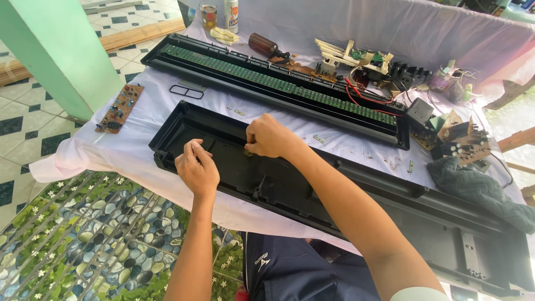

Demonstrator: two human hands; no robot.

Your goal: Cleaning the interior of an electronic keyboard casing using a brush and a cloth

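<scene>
While both forearms reach forward over the near rim, left hand (pixel 197 169) and right hand (pixel 270 136) curl, fingertips pinched inside the black casing (pixel 234 167); anything gripped is hidden. Casing lies on the white cloth (pixel 134 139), bare cloth beyond its left end.

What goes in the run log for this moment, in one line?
left hand: closed, over black case | right hand: pinching something small inside case | green board: apart, behind | table: white cloth
</scene>
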